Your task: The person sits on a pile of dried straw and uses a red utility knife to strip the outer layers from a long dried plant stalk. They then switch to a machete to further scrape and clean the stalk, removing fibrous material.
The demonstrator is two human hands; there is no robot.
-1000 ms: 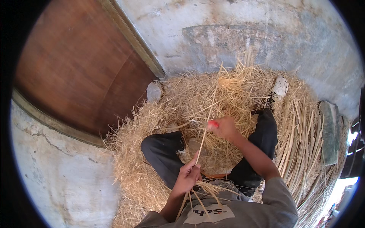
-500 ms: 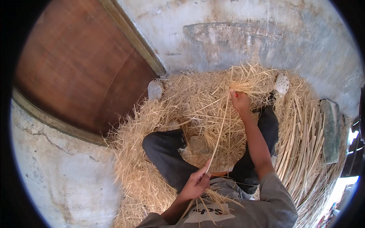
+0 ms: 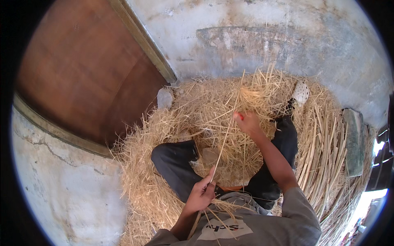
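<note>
You had one long straw stalk (image 3: pixel 223 141) stretched between your hands. Your left hand (image 3: pixel 201 194) was closed around its near end at about 6 o'clock, close to your lap, where a small sheaf of gathered stalks (image 3: pixel 213 213) also sat in that grip. Your right hand (image 3: pixel 247 121) was pinched on the far end toward 1 o'clock, over the loose straw heap (image 3: pixel 193 110). Judging by that thin sheaf against the big heap, the gathering was barely begun; most stalks remained unsorted.
</note>
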